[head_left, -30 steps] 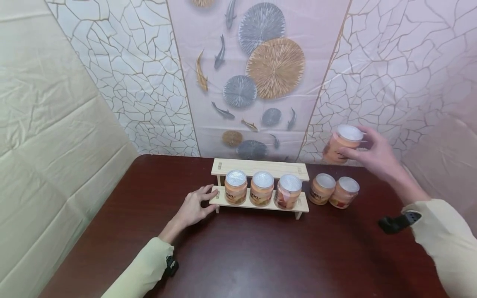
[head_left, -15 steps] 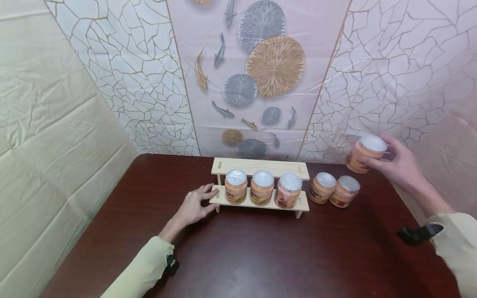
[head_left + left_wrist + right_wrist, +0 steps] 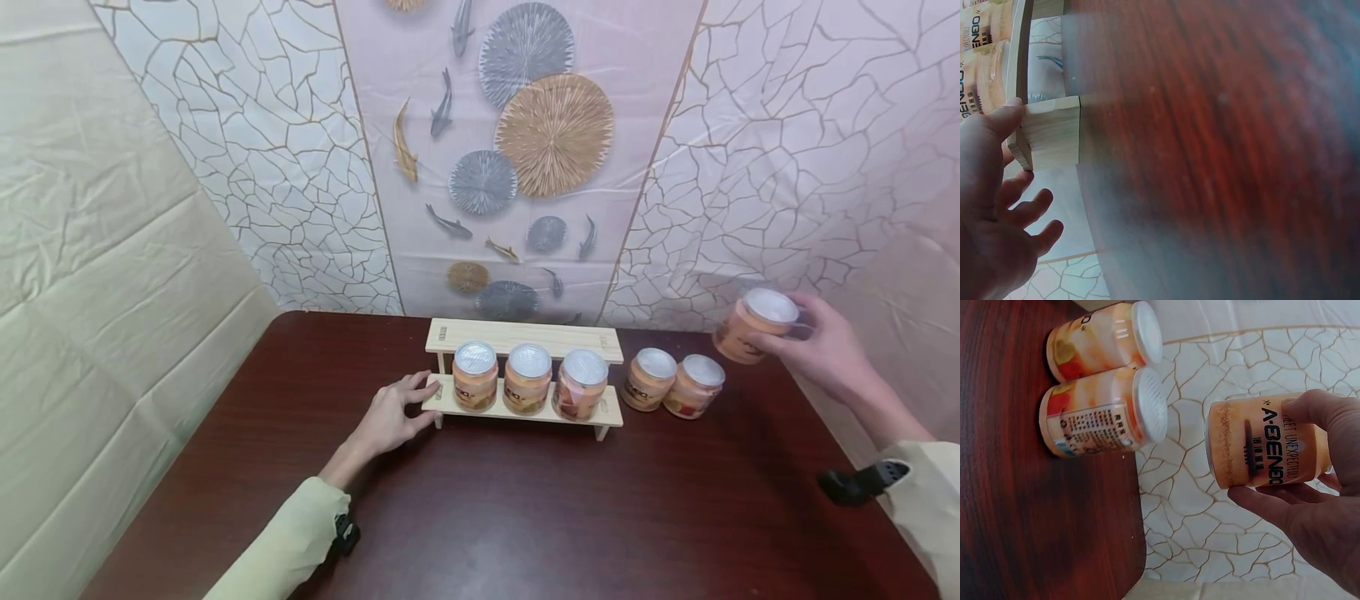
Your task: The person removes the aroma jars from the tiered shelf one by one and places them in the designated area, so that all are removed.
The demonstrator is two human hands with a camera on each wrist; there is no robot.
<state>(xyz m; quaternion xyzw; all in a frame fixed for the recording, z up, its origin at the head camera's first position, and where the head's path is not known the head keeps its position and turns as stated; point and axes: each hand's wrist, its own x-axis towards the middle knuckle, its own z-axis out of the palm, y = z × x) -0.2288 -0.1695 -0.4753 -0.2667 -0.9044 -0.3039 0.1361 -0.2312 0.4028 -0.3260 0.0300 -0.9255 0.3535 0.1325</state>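
My right hand (image 3: pixel 828 346) grips an orange-labelled can (image 3: pixel 756 327) with a pale lid, held above the table's back right. In the right wrist view, the thumb and fingers wrap around this can (image 3: pixel 1263 444), clear of the tabletop. My left hand (image 3: pixel 390 417) pinches the left end of a two-step wooden display rack (image 3: pixel 521 337). In the left wrist view, the thumb and a finger of the left hand (image 3: pixel 997 200) meet the end of the rack's lower board (image 3: pixel 1018 69). Three similar cans, left (image 3: pixel 475 379), middle (image 3: pixel 527 382) and right (image 3: pixel 581 387), stand on the lower step.
Two more cans, one (image 3: pixel 648 382) beside the other (image 3: pixel 693 390), stand on the dark wooden table (image 3: pixel 495 508) right of the rack. A patterned cloth (image 3: pixel 300 167) hangs behind the table, and a plain beige cloth (image 3: pixel 97 275) on the left.
My right hand has carried the can to the right and lower, past the two standing cans. The left hand and the rack have stayed in place.
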